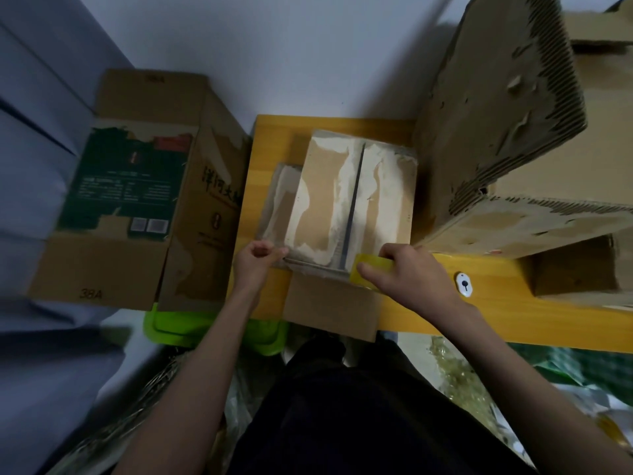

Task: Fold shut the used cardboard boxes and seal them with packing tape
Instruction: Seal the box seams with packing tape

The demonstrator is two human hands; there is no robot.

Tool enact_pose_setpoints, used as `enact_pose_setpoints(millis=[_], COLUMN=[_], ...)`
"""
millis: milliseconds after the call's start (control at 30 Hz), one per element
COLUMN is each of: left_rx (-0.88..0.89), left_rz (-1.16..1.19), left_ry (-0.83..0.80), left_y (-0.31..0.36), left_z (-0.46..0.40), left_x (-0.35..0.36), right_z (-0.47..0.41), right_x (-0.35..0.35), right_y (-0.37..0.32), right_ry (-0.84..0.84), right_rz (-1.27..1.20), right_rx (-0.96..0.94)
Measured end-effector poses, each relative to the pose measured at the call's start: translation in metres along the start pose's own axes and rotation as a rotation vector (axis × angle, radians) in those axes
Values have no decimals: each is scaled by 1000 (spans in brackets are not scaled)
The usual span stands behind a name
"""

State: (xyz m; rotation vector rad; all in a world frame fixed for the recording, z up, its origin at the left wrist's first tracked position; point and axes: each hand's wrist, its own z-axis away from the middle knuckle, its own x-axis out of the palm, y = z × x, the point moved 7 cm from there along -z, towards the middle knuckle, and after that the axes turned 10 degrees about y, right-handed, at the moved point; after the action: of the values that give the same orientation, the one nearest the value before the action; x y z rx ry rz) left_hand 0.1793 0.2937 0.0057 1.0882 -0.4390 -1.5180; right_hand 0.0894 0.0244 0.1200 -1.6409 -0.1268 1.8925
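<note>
A small worn cardboard box (329,200) lies on the yellow table (479,289), its two top flaps folded together with a dark seam down the middle. One brown flap (329,310) hangs over the table's near edge. My left hand (257,262) is curled at the box's near left corner and pinches its edge. My right hand (411,279) grips a yellow roll of packing tape (368,274) at the near right corner of the box, right beside the seam's end.
A tall torn cardboard box (496,132) stands on the table to the right, close to the small box. A long printed carton (137,200) lies left of the table. A small white tag (464,284) rests on the table. Green plastic and packing scraps lie below.
</note>
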Motion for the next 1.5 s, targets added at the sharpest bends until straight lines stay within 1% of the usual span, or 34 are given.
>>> enact_pose_setpoints(millis=[133, 267, 333, 400, 467, 533, 567, 600, 633, 700, 733, 767, 833, 900, 1033, 1100, 1167, 1300, 1400, 1500], left_rx=[-22, -6, 12, 78, 191, 291, 370, 497, 654, 908, 973, 998, 978, 968, 999, 998, 1006, 1025, 1035, 1045], left_rz=[-28, -66, -113, -225, -386, -494, -520, -555, -618, -793, -888, -972, -1049, -1053, -1082, -1103, -1114, -1104, -1088, -1102], left_ry=[8, 1, -13, -7, 23, 98, 150, 180, 164, -5, -99, -160, -192, -187, -185, -181, -172, -176, -174, -179], left_y=[-7, -8, -6, 1, 13, 23, 29, 33, 36, 24, 11, -3, -20, -24, -24, -24, -23, -25, -24, -24], left_z=[-6, -10, -12, -12, -6, 3, 11, 20, 33, 56, 61, 62, 58, 56, 56, 54, 54, 56, 57, 57], left_x=[1, 1, 0, -2, -2, -4, -6, -4, 4, 29, 41, 48, 52, 53, 53, 51, 49, 50, 51, 51], right_z=[-1, -4, -5, -6, -7, -8, -8, -9, -9, -10, -10, -10, -10, -9, -4, -1, -1, 1, 5, 4], right_x=[2, 8, 11, 14, 15, 16, 16, 16, 17, 17, 16, 15, 11, 6, 1, -6, -20, -41, -32, -19], right_y=[-5, -5, -4, -4, -4, -4, -4, -3, -3, -4, -5, -5, -6, -2, 14, 27, 47, 93, 109, 120], right_ry=[0, -10, -13, -29, -41, -39, -36, -35, -37, -56, -70, -82, -105, -133, -227, -252, -205, -49, -6, -12], right_rz=[45, 61, 69, 76, 74, 79, 85, 91, 97, 110, 118, 126, 142, 130, -47, -18, 57, 247, 260, 246], right_rx=[-27, -33, -29, -27, -30, -36, -40, -42, -47, -51, -51, -52, -51, -42, 3, 17, 29, 104, 145, 180])
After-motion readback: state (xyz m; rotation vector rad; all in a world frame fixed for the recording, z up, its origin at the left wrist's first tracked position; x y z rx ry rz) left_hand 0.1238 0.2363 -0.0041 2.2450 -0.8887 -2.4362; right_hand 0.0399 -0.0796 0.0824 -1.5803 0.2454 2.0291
